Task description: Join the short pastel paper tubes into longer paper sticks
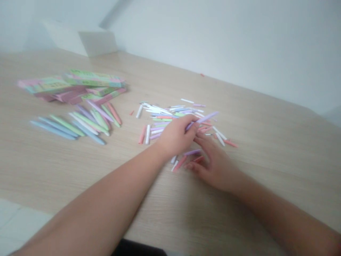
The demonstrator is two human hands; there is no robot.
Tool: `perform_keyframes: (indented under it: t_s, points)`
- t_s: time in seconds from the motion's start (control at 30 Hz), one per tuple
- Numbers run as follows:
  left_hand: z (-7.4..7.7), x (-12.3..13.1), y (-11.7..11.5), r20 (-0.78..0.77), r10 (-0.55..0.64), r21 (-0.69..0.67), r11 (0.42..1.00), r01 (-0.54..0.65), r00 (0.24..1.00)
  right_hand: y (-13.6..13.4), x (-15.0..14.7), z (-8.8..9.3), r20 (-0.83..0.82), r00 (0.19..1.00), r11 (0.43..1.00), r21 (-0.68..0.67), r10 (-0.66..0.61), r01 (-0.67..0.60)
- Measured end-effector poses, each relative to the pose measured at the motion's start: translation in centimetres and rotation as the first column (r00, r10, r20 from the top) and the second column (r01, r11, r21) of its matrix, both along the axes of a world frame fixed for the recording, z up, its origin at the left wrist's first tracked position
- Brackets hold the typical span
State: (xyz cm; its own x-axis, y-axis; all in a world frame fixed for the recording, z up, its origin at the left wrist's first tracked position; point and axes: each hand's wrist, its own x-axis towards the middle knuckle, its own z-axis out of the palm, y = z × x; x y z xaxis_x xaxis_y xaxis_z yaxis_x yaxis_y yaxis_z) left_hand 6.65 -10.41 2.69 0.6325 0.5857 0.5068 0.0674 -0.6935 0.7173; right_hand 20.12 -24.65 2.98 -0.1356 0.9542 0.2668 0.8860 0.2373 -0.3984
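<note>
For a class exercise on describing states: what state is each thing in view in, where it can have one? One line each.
Left hand: closed on lilac pen piece
Lilac pen piece: held, slanted
Right hand: open, thumb and fingers apart
Loose pen parts: scattered
Colored pens: lying in a loose group
Patterned cartons: heaped; open or shut unclear
White box: blurred; open or shut unclear

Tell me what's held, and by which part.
The left hand holds a purple pen barrel by its near end; blur hides whether the right hand holds anything.
</note>
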Motion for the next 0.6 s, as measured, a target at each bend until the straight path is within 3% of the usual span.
perform_keyframes:
  t_s: [0.13, 0.23, 0.3, 0.47, 0.6]
  points:
    - [0.0, 0.0, 0.1, -0.039, 0.05, -0.013, 0.999, -0.051, 0.998, -4.8, 4.8, -0.7, 0.273, 0.951, 0.984, -0.058, -0.147, 0.169]
    - [-0.1, 0.2, 0.0, -0.071, 0.027, -0.024, 0.999, -0.028, 0.997, -7.7, 7.1, -2.5, 0.301, 0.94, 0.962, -0.164, -0.16, 0.217]
    - [-0.1, 0.3, -0.1, -0.071, 0.001, -0.02, 1.0, -0.002, 0.997, -8.2, 6.7, -3.3, 0.291, 0.944, 0.959, -0.181, -0.157, 0.216]
    - [-0.1, 0.4, 0.0, -0.039, 0.001, 0.001, 1.0, -0.001, 0.999, -3.7, 1.1, -3.1, 0.188, 0.977, 0.973, -0.188, -0.101, 0.137]
    - [0.0, 0.2, 0.8, 0.039, 0.06, 0.015, 0.998, -0.061, 0.997, 1.7, -2.3, -2.5, 0.115, 0.993, 0.999, -0.035, -0.032, 0.036]
